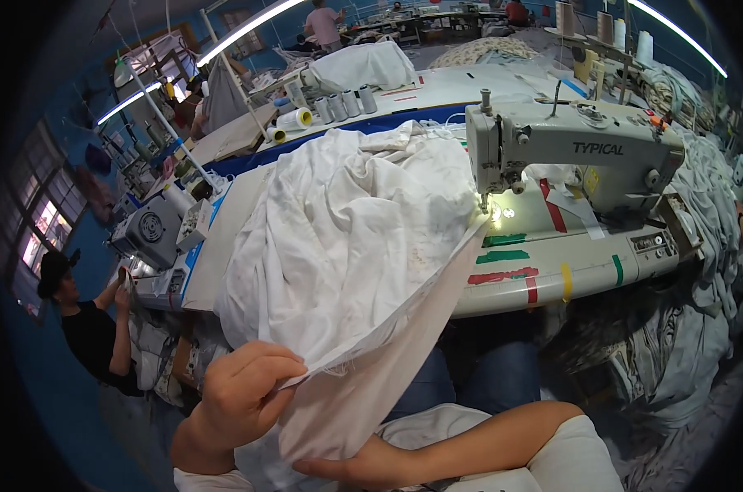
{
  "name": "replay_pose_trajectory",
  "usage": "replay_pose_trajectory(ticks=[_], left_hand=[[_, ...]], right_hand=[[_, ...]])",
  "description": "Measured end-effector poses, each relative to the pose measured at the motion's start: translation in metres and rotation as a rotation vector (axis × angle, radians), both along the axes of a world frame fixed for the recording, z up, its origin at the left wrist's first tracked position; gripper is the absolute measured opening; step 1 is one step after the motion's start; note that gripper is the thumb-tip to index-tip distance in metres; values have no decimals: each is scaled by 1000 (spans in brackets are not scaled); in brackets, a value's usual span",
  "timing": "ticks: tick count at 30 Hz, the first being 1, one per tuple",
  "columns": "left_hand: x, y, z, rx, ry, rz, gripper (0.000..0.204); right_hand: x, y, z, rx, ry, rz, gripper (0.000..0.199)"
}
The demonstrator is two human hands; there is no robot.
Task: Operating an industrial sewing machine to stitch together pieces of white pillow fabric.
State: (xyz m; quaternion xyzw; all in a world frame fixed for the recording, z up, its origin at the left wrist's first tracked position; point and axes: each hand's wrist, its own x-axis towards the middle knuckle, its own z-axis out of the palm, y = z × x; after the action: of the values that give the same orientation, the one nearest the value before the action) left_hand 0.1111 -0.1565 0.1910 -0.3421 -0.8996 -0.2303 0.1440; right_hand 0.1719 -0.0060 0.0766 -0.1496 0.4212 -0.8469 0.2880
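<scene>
A large sheet of white fabric (355,221) lies in loose folds over the sewing table, and its long edge runs from the needle area down toward me. My left hand (248,389) is closed, pinching that edge between thumb and fingers at the near left. Below it, my right hand (351,466) reaches across from the right, against the hanging lower fold. One digit stretches left there; the cloth hides the other fingers. The sewing machine (576,148) stands at the right, with the fabric's far corner at its lit presser foot (484,203).
Colored tape strips (502,277) mark the table's front. Thread spools (342,105) stand beyond the fabric. Gray cloth (691,328) hangs in heaps at the right. A co-worker in black (92,336) is at the left, near another machine (146,234). A lamp pole (174,135) rises behind.
</scene>
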Motion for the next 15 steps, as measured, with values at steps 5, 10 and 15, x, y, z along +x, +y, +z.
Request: replay_pose_trajectory(ticks=[5, 10, 15], left_hand=[[9, 6, 23, -190, -37, -214, 38], [14, 21, 47, -607, -206, -380, 40], [9, 12, 48, -726, -284, -358, 19]], right_hand=[[-12, -17, 15, 87, 490, 75, 24], [-4, -38, 23, 22, 531, 12, 21], [1, -58, 23, -110, 578, -187, 20]])
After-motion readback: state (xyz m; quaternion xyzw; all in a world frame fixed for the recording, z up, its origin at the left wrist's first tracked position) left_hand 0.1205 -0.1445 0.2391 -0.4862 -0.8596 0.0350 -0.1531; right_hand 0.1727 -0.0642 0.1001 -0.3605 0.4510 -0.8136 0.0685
